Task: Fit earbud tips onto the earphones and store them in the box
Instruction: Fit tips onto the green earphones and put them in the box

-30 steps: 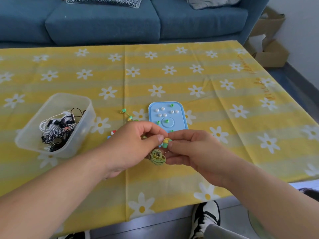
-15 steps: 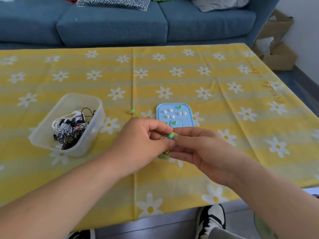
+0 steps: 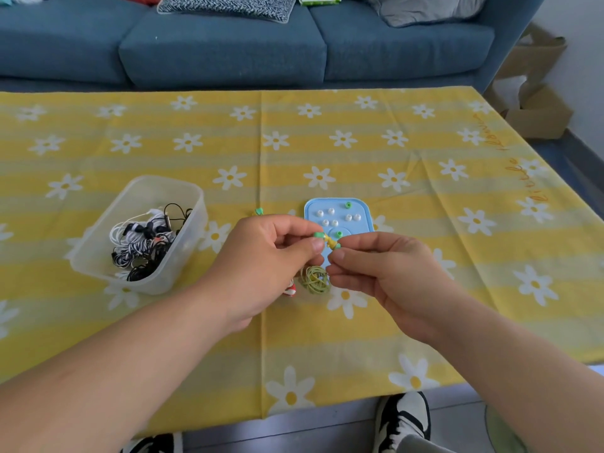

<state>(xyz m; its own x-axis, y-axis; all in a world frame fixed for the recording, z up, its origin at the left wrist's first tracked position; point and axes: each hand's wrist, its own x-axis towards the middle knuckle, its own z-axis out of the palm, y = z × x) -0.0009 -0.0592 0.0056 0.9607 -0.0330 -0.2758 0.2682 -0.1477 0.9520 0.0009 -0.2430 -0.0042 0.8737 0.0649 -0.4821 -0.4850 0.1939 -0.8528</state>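
– Yellow plastic earbuds with green rubber tips (image 3: pixel 328 240): who holds them?
– Left hand (image 3: pixel 261 256) pinches one, right hand (image 3: pixel 385 273) the other, just in front of the pale-blue plastic tray (image 3: pixel 366 207). A second ago the fingers pressed together on one bud; now they have parted and both tips show.
– Fitted, then?
– Likely. The coiled yellow-green cable (image 3: pixel 315 279) hangs below, and the clear plastic box (image 3: pixel 98 256) left of the tray comes next.

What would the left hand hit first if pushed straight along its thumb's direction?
The left hand pinches the yellow earbud; just past it, the right hand, pinching the other end, likely comes first. The blue tray beyond looks lower, though depth is unclear.
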